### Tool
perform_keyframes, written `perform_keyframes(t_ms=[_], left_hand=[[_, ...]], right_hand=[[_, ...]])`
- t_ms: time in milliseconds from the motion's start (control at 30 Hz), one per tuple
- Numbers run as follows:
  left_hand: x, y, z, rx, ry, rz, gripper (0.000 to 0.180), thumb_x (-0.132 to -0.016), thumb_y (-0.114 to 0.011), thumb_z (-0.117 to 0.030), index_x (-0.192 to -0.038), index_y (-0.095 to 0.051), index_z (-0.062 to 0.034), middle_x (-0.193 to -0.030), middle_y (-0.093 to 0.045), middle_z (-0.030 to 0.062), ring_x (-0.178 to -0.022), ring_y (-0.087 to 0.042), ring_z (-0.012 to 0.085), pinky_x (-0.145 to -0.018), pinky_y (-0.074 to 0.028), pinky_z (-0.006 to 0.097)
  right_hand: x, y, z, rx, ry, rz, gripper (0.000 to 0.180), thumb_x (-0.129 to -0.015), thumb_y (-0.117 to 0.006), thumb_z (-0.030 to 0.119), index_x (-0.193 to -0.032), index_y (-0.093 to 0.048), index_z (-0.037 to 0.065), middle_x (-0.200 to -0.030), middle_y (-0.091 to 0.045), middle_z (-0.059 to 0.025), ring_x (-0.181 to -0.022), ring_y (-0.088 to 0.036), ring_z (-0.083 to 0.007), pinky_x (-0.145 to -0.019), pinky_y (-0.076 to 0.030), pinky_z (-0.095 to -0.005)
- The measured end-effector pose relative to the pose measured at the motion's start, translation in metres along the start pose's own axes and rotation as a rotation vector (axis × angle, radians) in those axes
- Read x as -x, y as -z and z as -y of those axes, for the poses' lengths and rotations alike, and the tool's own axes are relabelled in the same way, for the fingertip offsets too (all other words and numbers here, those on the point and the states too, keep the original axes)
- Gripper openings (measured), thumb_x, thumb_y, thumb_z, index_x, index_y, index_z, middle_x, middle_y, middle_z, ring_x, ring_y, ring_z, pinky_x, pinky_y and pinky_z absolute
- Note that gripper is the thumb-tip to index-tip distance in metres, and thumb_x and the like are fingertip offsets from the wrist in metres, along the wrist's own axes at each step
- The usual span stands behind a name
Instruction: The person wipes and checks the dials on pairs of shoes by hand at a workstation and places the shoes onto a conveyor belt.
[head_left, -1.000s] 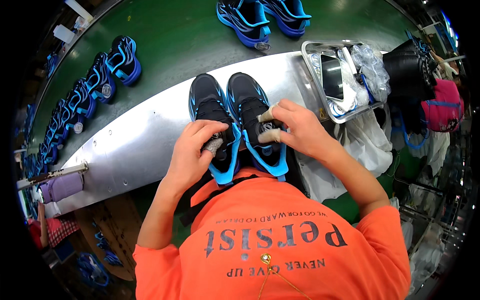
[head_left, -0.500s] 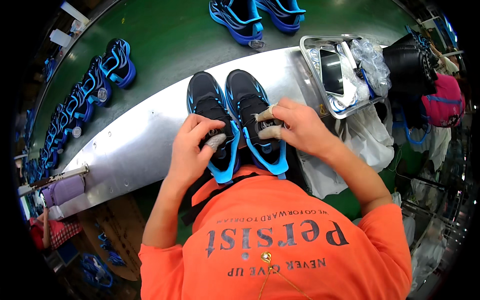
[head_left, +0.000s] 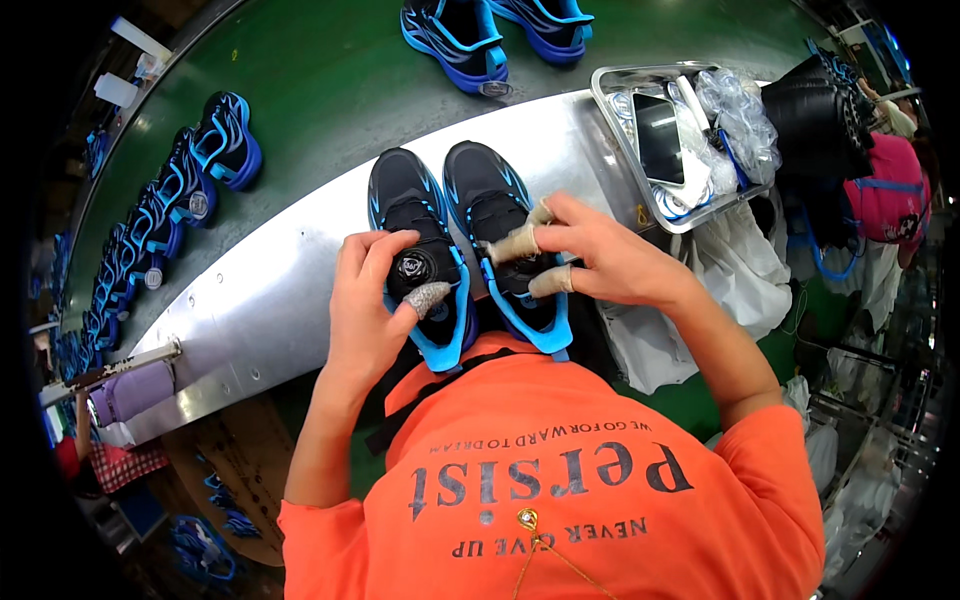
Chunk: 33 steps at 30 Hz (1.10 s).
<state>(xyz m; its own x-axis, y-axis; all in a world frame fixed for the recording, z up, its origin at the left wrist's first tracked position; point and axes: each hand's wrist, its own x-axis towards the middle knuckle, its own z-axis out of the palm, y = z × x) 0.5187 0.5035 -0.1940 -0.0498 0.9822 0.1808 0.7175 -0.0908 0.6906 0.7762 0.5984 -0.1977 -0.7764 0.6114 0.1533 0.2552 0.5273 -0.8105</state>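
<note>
My left hand (head_left: 365, 310) has slid onto the left shoe's dial (head_left: 412, 266), fingers clamped round it, while my right hand (head_left: 600, 262) keeps pinching the right shoe (head_left: 505, 240).

I see a pair of black sneakers with bright blue soles and trim, side by side and touching on the metal bench, toes pointing away. The left shoe (head_left: 415, 255) carries a round black dial closure on its tongue; the right shoe (head_left: 500, 240) lies parallel.
</note>
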Motion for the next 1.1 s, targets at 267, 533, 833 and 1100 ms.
perform_keyframes(t_ms=[267, 533, 833, 1100], left_hand=[[-0.006, 0.000, 0.000, 0.107, -0.028, 0.039, 0.036, -0.077, -0.069, 0.002, -0.113, -0.067, -0.0048, -0.100, -0.058, 0.0058, -0.083, -0.051, 0.0181, -0.077, -0.044, 0.028], [-0.010, -0.004, 0.014, 0.180, -0.006, 0.219, 0.039, -0.077, -0.073, -0.001, -0.115, -0.065, -0.0038, -0.094, -0.056, 0.0054, -0.082, -0.050, 0.0172, -0.076, -0.043, 0.028], [-0.008, -0.010, 0.007, 0.115, 0.002, 0.087, 0.041, -0.073, -0.066, 0.005, -0.113, -0.063, -0.0030, -0.094, -0.056, 0.0057, -0.079, -0.050, 0.0178, -0.075, -0.043, 0.028], [-0.011, -0.012, 0.004, 0.159, 0.037, 0.077, 0.044, -0.072, -0.060, 0.009, -0.114, -0.064, -0.0034, -0.098, -0.058, 0.0074, -0.081, -0.052, 0.0194, -0.076, -0.045, 0.028]], right_hand=[[0.002, -0.001, -0.003, 0.060, -0.021, -0.080, 0.030, -0.076, -0.080, 0.022, -0.104, -0.071, 0.014, -0.089, -0.056, -0.0099, -0.087, -0.061, -0.0282, -0.076, -0.050, -0.0374], [0.008, -0.007, -0.008, 0.156, -0.131, -0.109, 0.026, -0.078, -0.078, 0.019, -0.102, -0.071, 0.012, -0.092, -0.058, -0.0099, -0.086, -0.060, -0.0290, -0.074, -0.049, -0.0389], [0.004, -0.006, -0.005, 0.146, -0.238, -0.100, 0.032, -0.074, -0.081, 0.024, -0.102, -0.070, 0.012, -0.097, -0.058, -0.0103, -0.092, -0.060, -0.0288, -0.080, -0.050, -0.0380], [0.003, -0.009, -0.011, 0.190, -0.028, -0.195, 0.032, -0.075, -0.080, 0.024, -0.100, -0.068, 0.008, -0.087, -0.059, -0.0089, -0.081, -0.061, -0.0305, -0.070, -0.049, -0.0400]])
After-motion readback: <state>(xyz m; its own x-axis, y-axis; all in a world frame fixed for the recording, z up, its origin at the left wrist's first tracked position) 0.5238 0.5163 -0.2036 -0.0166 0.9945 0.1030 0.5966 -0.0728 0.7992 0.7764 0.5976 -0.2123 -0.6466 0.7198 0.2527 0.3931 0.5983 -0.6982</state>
